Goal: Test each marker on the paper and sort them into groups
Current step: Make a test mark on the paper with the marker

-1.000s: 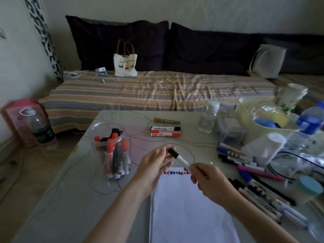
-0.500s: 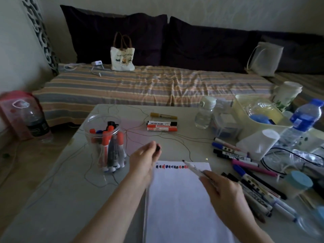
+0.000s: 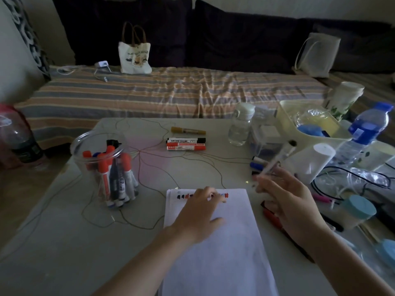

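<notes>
On the table (image 3: 53,242), by the paper (image 3: 215,248): bare room to its left.
Left hand (image 3: 199,212): flat on the paper's top, fingers straight.
Right hand (image 3: 286,201): just right of the paper, fingers pinching a blurry marker (image 3: 275,162), raised.
Jar of markers (image 3: 111,165): left of the paper.
Sorted markers (image 3: 186,142): beyond the paper.
Clutter: loose markers (image 3: 257,163), tub (image 3: 299,129), bottles crowd the paper's right.

Matt white paper (image 3: 218,248), clear plastic jar (image 3: 102,165)
</notes>
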Tool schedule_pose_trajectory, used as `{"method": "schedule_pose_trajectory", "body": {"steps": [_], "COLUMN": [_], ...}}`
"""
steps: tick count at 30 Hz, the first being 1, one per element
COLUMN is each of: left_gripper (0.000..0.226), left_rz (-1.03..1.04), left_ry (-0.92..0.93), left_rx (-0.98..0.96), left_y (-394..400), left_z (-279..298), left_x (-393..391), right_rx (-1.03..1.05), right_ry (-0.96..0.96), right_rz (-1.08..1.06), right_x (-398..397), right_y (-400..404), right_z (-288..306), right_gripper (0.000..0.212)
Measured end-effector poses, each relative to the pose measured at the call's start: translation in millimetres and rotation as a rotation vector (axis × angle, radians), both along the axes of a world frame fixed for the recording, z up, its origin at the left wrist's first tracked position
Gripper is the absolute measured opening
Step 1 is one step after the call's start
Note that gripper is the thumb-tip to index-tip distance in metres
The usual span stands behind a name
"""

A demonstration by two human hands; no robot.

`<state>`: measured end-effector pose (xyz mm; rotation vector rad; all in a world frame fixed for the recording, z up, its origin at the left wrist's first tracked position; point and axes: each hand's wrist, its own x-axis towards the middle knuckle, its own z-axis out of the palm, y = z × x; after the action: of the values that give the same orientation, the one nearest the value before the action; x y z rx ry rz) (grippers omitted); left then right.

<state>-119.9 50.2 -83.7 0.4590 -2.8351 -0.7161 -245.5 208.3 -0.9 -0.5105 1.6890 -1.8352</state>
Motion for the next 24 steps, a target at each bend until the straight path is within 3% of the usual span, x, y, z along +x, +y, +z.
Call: {"method": "schedule_pose_trajectory", "body": {"steps": [5,8,11,14,24], "left_gripper": [0.062,0.066,0.072,0.083,0.081], "left_rz": [-0.125,-0.123,-0.112,-0.111,-0.088], "left_ry": [-0.204,-0.240,-0.242,-0.204,-0.153], "left_rx": [-0.118,-0.166,-0.229,-0.229,-0.163], "left_y": [-0.7,-4.2,-7.1,-7.9,-11.2], "left_z": [-2.2,-3.7,-5.3,-7.2,-13.0], "left_x": [-6.6,-5.3,-1.2,-0.8,-3.1], "right_rx": [0.204,0.225,0.216,0.268,0.406], "right_ry": [0.262,0.330,0.262,0.321,0.580], "right_rz": [-0.168,-0.123,-0.027,-0.003,-0.166], "right_x": [-18.4,-19.8,-18.3,-20.9,-18.4], "right_y": [-21.8,-37.7,-50.4,-54.9,-57.8], "right_z": [-22.3,-32.1,-46.3,-64.5,-93.1], "right_gripper": [0.034,0.025,0.014,0.008,0.024]}}
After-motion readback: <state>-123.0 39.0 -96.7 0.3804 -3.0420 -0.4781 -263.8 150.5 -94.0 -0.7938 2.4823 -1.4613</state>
